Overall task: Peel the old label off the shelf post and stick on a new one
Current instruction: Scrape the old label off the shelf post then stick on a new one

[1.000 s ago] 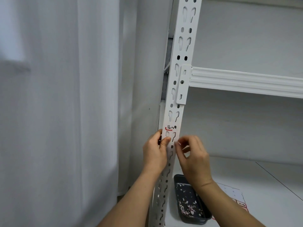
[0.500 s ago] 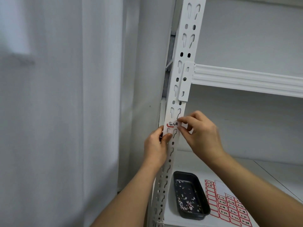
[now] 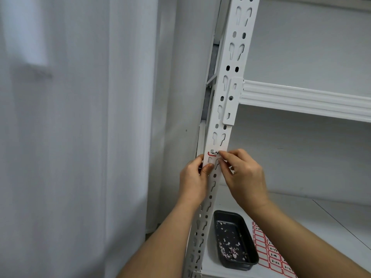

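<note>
Left hand (image 3: 193, 177) grips the shelf post (image 3: 226, 109); right hand (image 3: 241, 173) pinches the old label (image 3: 211, 155) mid-frame (thin paper may tear, leaving scraps).

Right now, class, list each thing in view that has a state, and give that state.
Old label: on the shelf post, partly torn.
Left hand: gripping the post.
Right hand: fingertips picking at the label.
Black tray: holds paper scraps.
Label sheet: flat on the shelf.

Label sheet (image 3: 275, 255): red-framed stickers, handwritten "2-" codes, digits unclear. Post label (image 3: 212, 153): illegible.
</note>
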